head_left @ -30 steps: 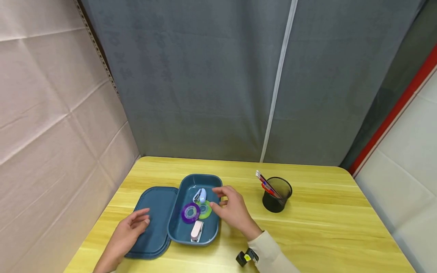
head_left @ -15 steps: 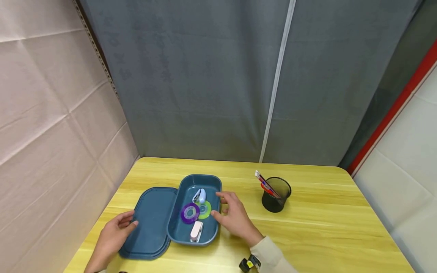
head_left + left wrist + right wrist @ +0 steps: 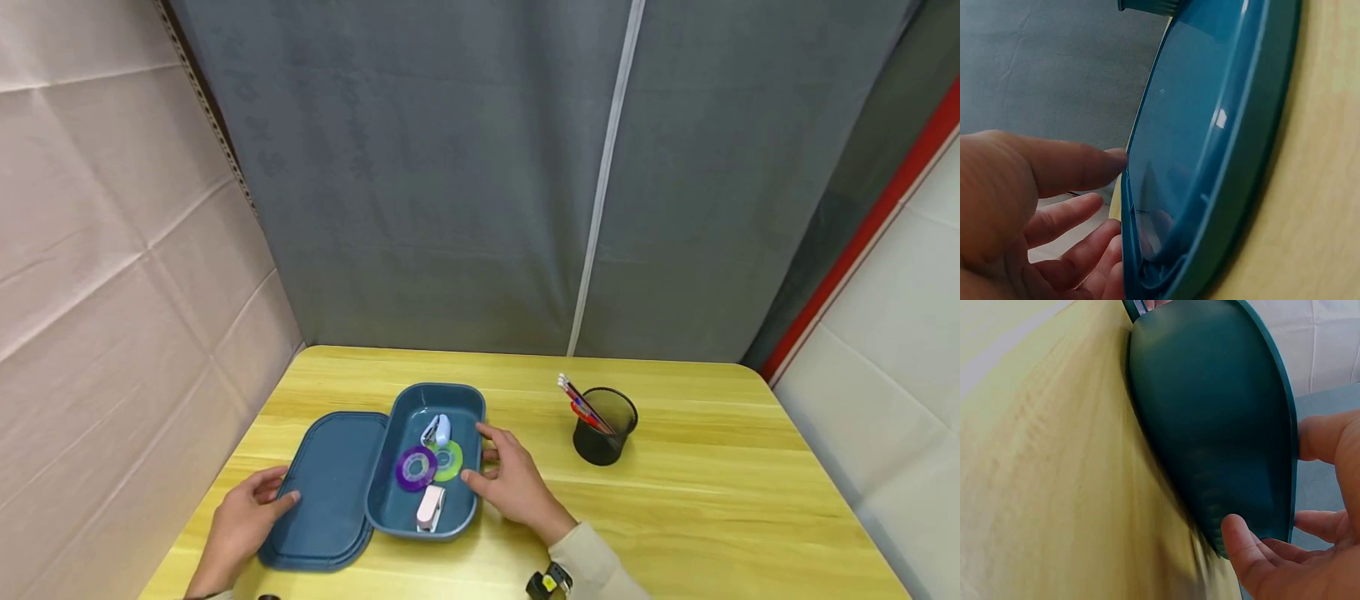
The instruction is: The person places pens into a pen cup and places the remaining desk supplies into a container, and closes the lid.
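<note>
A blue lid (image 3: 330, 492) lies on the table, with my left hand (image 3: 243, 518) at its left edge. In the left wrist view the thumb (image 3: 1094, 167) meets the rim and the other fingers curl against the outer side. Right of the lid stands a blue box (image 3: 401, 510). My right hand (image 3: 517, 487) grips the box's right wall, thumb and index finger at the rim, the other fingers along the outside. Inside are a purple tape roll (image 3: 403, 481), a green tape roll (image 3: 454, 472), a pale pink mini stapler (image 3: 431, 505) and a small light-blue stapler-like thing (image 3: 442, 427).
A black mesh pen holder (image 3: 600, 446) with several pencils and a red pen (image 3: 585, 415) leaning in it stands to the right of the box. Wooden table top (image 3: 712, 483) stretches beyond it to the right. A grey curtain (image 3: 450, 183) hangs behind the table.
My left hand has moved left and down from above the lid to its left edge. My right hand has lowered slightly onto the box's right rim. Lid and box stay in place.
</note>
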The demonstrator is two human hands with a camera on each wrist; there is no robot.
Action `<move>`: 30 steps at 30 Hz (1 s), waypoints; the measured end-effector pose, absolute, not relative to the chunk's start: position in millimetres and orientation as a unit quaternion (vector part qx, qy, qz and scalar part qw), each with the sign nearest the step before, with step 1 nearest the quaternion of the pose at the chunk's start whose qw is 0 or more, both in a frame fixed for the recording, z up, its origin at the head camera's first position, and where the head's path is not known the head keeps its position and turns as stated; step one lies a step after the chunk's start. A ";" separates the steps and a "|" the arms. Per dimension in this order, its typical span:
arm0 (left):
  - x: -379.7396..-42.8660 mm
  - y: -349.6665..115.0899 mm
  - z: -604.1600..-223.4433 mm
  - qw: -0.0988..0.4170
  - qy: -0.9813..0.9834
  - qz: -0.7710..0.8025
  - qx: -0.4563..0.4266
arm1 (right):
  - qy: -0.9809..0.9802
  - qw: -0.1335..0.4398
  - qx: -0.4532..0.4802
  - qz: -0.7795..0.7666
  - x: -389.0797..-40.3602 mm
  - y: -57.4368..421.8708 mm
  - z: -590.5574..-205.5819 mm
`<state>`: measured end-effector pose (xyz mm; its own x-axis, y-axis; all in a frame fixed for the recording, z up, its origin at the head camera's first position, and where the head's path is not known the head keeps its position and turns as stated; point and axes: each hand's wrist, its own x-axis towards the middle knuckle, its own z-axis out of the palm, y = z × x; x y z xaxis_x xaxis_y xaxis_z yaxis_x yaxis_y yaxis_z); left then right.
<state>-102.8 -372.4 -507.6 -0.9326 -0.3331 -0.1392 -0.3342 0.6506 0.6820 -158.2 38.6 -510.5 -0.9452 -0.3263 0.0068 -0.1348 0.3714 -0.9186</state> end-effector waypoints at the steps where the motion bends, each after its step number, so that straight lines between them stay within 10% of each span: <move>1: -103.4 -373.0 -508.4 0.002 0.910 0.373 -0.181 | 0.822 0.088 -0.141 -0.544 -158.1 38.8 -510.8; 30: -103.4 -385.5 -516.8 -0.009 0.907 0.386 -0.166 | 0.814 0.095 -0.143 -0.555 -161.4 39.7 -516.2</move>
